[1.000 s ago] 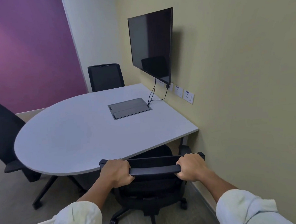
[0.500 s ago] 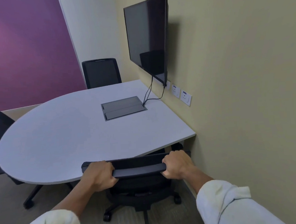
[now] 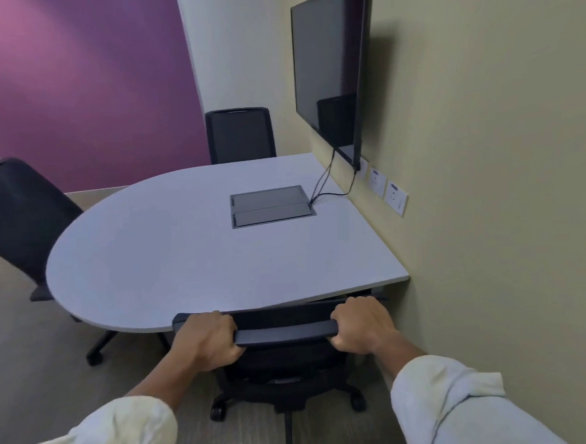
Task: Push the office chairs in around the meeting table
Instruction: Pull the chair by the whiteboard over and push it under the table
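Observation:
A black office chair [image 3: 284, 332] stands right in front of me, its backrest top touching the near edge of the pale grey meeting table [image 3: 170, 256]. My left hand [image 3: 206, 340] grips the left end of the backrest top and my right hand [image 3: 359, 324] grips the right end. The seat is hidden under the tabletop; its wheeled base shows below. A second black chair [image 3: 240, 134] sits tucked in at the table's far side. A third black chair [image 3: 20, 218] stands at the left, a little away from the rounded end.
A dark wall screen [image 3: 330, 72] hangs on the beige wall close on my right, with sockets [image 3: 385, 190] and a cable running to the cable box [image 3: 271, 206] set in the tabletop. A purple wall closes the back. Open floor lies to the left.
The chair has rolled forward, so its backrest now meets the table edge and the seat is under the top. Both hands kept their grip. My view swung left, showing more of the left chair.

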Action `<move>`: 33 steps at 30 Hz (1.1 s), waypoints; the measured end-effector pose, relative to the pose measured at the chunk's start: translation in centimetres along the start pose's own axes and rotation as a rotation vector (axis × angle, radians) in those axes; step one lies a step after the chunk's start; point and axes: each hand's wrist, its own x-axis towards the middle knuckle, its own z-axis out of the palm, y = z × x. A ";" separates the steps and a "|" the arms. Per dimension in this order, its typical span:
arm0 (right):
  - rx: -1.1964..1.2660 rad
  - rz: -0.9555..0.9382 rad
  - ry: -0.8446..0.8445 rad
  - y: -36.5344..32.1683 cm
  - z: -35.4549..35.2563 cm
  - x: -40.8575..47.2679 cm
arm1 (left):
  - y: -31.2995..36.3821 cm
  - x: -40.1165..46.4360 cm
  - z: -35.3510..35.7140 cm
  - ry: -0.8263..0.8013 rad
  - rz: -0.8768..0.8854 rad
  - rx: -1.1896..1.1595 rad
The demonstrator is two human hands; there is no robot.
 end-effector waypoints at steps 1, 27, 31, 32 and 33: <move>-0.020 0.006 -0.005 0.7 -0.1 -0.1 | 0.6 0.4 0.0 0.000 -0.003 -0.012; -0.064 -0.004 -0.040 9.4 0.4 10.7 | 1.0 10.7 -0.1 0.064 -0.076 -0.137; 0.020 0.031 -0.136 8.9 0.3 10.6 | 0.9 11.0 0.1 0.040 -0.081 -0.115; 0.024 0.033 -0.161 8.6 -0.1 10.5 | 0.9 10.8 -0.3 -0.005 -0.072 -0.122; 0.030 0.057 -0.189 8.2 -0.6 10.3 | 0.8 10.7 -0.8 -0.073 -0.060 -0.143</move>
